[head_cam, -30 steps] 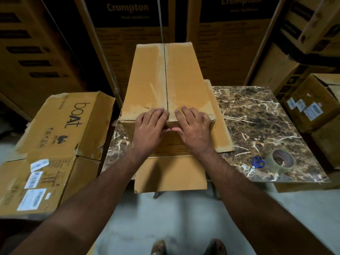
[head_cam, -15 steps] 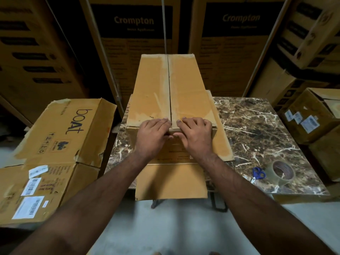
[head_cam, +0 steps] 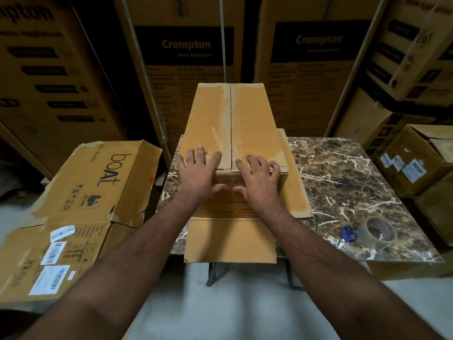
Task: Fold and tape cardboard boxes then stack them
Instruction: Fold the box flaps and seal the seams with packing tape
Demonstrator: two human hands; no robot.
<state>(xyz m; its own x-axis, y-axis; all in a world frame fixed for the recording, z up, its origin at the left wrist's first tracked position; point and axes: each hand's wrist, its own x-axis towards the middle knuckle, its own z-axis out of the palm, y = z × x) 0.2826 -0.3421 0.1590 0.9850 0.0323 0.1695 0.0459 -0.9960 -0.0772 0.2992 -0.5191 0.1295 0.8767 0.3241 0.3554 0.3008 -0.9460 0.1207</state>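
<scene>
**Flaps closed, seam untaped**

Box (head_cam: pixel 231 128) at centre frame, standing on the marble table (head_cam: pixel 343 173) with its two top flaps folded shut and meeting along a centre seam. I hold both flaps down at the near edge: my left hand (head_cam: pixel 198 174) lies flat left of the seam, fingers straight and spread, thumb hooked over the front face; my right hand (head_cam: pixel 258 179) mirrors it right of the seam, fingers straight, thumb likewise on the front. Neither hand grips anything; both only press. A loose flap hangs down over the table's near edge, and another piece of cardboard shows beside the box at its right.

Progress, as I judge it: folding of the top is done, and the seam shows only pale old tape marks, so taping is left, then stacking. The tape roll (head_cam: pixel 377 233) and blue-handled scissors (head_cam: pixel 347 235) wait at lower right of the table, well apart from the box.

Writing: "Crompton" appears on the large cartons (head_cam: pixel 186 47) across the top of the frame; "boAt" is printed on the flattened carton (head_cam: pixel 98 182) at left, which also carries barcode labels too small to read.
</scene>
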